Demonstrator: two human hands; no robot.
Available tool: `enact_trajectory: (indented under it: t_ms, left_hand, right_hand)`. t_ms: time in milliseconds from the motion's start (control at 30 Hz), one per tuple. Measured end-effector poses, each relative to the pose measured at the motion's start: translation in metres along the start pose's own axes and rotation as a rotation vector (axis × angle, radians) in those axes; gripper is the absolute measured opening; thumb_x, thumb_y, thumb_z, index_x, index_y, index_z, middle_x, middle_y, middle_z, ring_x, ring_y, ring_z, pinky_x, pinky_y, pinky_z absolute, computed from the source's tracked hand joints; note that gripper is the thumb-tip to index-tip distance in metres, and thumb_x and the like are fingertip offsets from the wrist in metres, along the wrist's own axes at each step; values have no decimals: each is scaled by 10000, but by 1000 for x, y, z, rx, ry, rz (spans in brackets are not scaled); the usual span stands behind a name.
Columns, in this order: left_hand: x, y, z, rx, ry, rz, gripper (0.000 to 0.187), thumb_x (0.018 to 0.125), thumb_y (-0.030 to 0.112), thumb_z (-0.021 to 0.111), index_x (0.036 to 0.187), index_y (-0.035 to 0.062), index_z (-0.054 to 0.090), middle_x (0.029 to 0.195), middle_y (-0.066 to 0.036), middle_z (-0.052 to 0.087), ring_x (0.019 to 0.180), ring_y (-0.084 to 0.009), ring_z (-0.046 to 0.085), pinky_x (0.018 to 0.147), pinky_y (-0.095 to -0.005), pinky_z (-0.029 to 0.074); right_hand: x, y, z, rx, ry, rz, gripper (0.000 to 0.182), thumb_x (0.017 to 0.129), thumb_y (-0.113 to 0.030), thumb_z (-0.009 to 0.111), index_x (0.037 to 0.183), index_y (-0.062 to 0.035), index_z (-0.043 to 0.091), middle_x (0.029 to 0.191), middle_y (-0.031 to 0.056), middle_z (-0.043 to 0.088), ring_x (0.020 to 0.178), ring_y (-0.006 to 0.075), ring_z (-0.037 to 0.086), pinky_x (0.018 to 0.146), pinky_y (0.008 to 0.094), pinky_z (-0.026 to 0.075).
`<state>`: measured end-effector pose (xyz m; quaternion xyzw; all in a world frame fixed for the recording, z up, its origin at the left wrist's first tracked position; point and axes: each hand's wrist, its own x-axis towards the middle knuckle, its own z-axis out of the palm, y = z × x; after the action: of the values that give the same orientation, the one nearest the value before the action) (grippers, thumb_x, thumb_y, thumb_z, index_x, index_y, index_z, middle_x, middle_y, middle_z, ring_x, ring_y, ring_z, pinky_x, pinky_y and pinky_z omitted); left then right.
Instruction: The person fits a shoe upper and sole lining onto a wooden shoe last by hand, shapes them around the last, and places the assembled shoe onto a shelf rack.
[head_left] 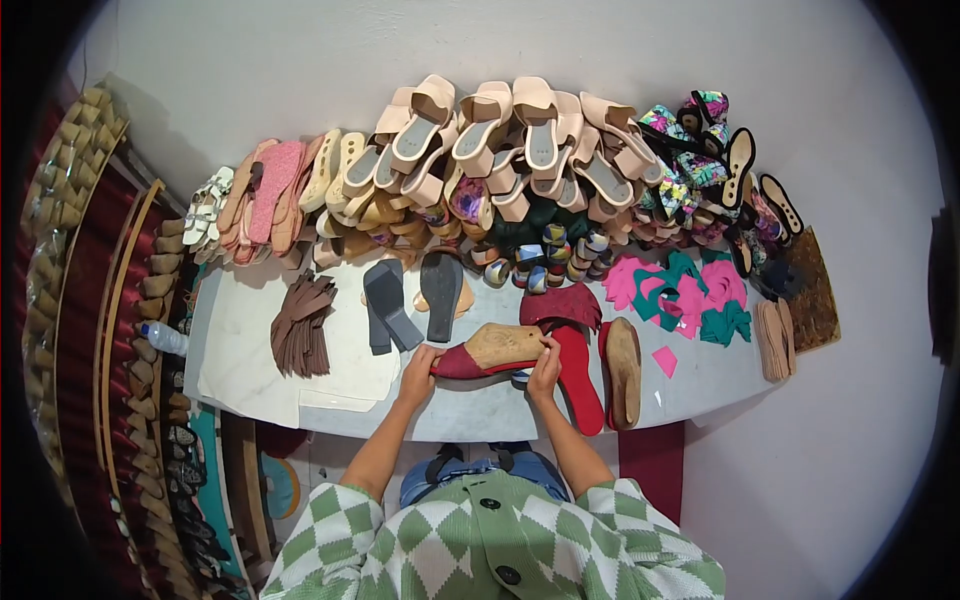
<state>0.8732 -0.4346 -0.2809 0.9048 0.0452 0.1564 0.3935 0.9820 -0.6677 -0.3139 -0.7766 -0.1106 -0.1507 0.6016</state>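
Observation:
Between my two hands lies a wooden shoe last (pixel 505 345), with a dark red upper (pixel 458 364) around its toe end and a red sole along its lower edge. My left hand (pixel 419 372) is closed on the toe end at the left. At the other end, my right hand (pixel 545 368) grips the last near its heel. Just right of that hand, a flat red sole (pixel 577 380) rests on the table, with a dark red upper piece (pixel 560 309) above it. Another wooden last (pixel 624 372) lies beside, with red along its edge.
Heeled beige sandals (pixel 485 115) are piled along the wall. Dark grey soles (pixel 388 300) and brown strips (pixel 302 325) lie left on the table (pixel 240 380). Pink and green cut pieces (pixel 690 295) lie right. A shelf of lasts (pixel 150 350) and a water bottle (pixel 165 338) stand far left.

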Motion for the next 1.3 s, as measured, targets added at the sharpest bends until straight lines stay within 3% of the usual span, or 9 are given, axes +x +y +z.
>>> enact_trajectory:
  t_ms: [133,333,533,567,667,700,933,1100,1300]
  left_hand:
    - [-13,1,-2,66,-25,86,448,631,-58,537,1068,26,486,1061,-159,491,1025,-344,476,886,-396,386]
    - [-35,11,-13,128,-240,95,621,719,316,658,1203,67,358,1263,-189,354,1190,-379,338,1000,-456,275]
    - [-44,-15,5,200,-223,107,753,692,476,666,1223,59,333,1293,-192,334,1214,-381,307,1016,-459,255]
    - [-43,-15,4,188,-230,101,766,682,473,677,1224,57,331,1293,-193,334,1214,-382,307,1016,-461,255]
    - [-40,-12,2,149,-247,104,818,646,470,712,1231,54,321,1292,-199,332,1211,-388,308,1015,-466,260]
    - [-35,-6,-3,139,-253,125,843,629,475,725,1233,56,314,1290,-202,331,1207,-393,309,1013,-467,264]
    - [13,49,13,-28,-300,188,887,524,404,799,1224,63,375,1268,-169,388,1209,-345,356,1005,-435,299]
    - [49,59,38,-300,-616,105,555,667,236,743,1142,31,542,1077,-134,601,972,-223,585,865,-310,441]
    - [46,63,32,-306,-685,115,513,690,226,726,1137,51,546,1052,-123,615,949,-229,601,844,-316,451]
  right_hand:
    - [-14,5,-5,11,15,47,275,938,-163,307,1064,25,464,930,196,556,838,333,552,763,366,425]
    - [-47,24,-21,-106,-60,14,266,938,-163,307,1044,16,473,841,200,563,783,327,565,732,363,432]
    - [-31,-5,-49,3,-286,160,239,895,-89,356,1062,27,481,888,218,582,888,346,579,790,361,436]
    - [-30,-5,-60,88,-408,209,330,832,-80,475,1142,28,446,999,211,572,976,311,569,846,341,434]
    - [-35,-5,-73,0,-558,68,551,737,-89,602,1229,24,381,1116,196,528,1058,289,531,893,348,423]
    - [-33,-5,-76,-29,-618,54,744,648,-109,702,1278,20,327,1187,200,479,1105,300,494,918,360,411]
    - [-31,-3,-68,-193,-571,77,713,633,-167,760,1234,2,417,1146,196,522,1106,324,492,918,366,400]
    - [-29,-2,-69,-183,-568,25,661,650,-164,747,1216,-4,445,1142,199,528,1077,340,501,898,381,407]
    - [-26,10,-66,-175,-605,-30,589,626,-56,719,1158,6,473,1132,182,524,1085,338,486,908,380,403]
